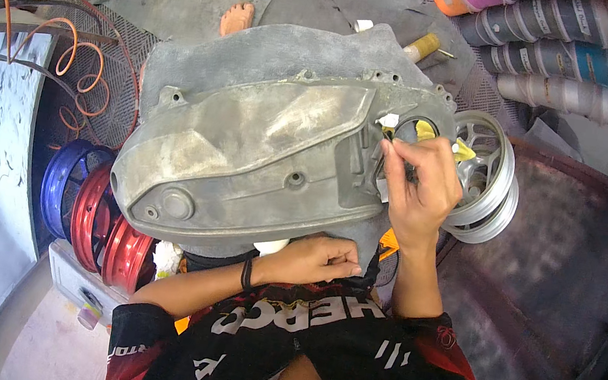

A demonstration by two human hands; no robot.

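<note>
A large grey cast-metal engine cover (247, 151) lies across a grey padded surface in front of me. At its right end is a round opening with a dark rim, where my right hand (426, 180) pinches thumb and fingertips together. Something small and dark shows at the fingertips, too small to name. Close by are a small white piece (389, 120) and a yellow scrap (425, 131). Another yellow scrap (464, 150) sits just past my knuckles. Below the cover's near edge rests my left hand (325, 259), fingers curled in, with nothing seen in them.
Silver wheel rims (501, 194) are stacked at the right of the cover. Blue (61, 175) and red wheel rims (87, 214) stand at the left, below a coiled orange hose (90, 82). Several stacked cups (555, 58) lie at the far right. A bare foot (237, 19) shows beyond.
</note>
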